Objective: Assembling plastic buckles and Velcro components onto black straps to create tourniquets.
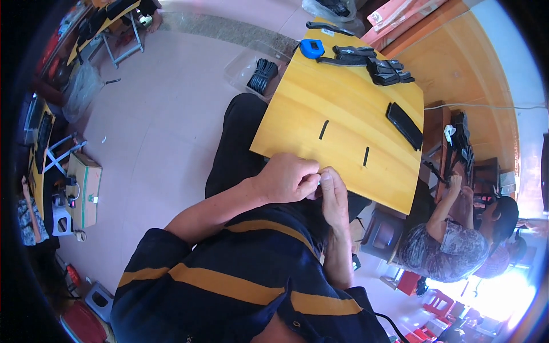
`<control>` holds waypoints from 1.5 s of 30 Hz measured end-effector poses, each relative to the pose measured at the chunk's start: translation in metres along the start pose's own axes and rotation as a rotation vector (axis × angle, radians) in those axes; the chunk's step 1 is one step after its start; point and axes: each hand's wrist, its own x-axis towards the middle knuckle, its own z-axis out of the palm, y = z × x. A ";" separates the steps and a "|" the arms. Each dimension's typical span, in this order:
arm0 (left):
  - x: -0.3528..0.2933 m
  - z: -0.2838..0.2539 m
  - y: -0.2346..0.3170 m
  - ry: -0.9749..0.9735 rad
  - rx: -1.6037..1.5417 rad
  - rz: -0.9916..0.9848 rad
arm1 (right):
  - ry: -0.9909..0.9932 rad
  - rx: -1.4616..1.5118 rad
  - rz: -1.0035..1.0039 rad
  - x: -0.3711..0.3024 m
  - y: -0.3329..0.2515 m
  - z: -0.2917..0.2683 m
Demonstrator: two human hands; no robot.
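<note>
My left hand point(287, 178) and my right hand point(334, 194) meet just off the near edge of the yellow wooden table point(297, 108). Both are closed, thumbs and fingers pinched together. Whatever sits between them is hidden or too small to name. Two short black strips point(323, 129) lie apart on the tabletop beyond my hands. Toward the right edge rests a flat black pouch-like piece point(404, 126). At the far end are a blue tape measure point(311, 49), bundled dark straps point(389, 71) and a single dark strap point(330, 27).
A clear plastic bin point(237, 70) with a black bundle point(262, 76) stands on the floor left of the table. On the right a person point(443, 246) sits beside a grey stool point(382, 233). A cardboard box point(86, 191) and another person's arm point(33, 211) show far left.
</note>
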 end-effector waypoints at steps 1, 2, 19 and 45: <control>-0.001 0.001 -0.002 0.012 -0.006 -0.004 | 0.003 0.000 -0.005 0.000 -0.002 0.000; -0.001 0.003 -0.002 0.024 -0.013 -0.008 | -0.023 0.054 0.031 0.000 -0.005 0.000; -0.014 -0.022 -0.010 0.384 -0.868 -0.584 | 0.235 0.251 0.045 0.000 -0.001 -0.021; 0.087 -0.154 -0.054 0.547 -0.488 -0.353 | 0.484 0.756 -0.027 -0.056 0.053 -0.120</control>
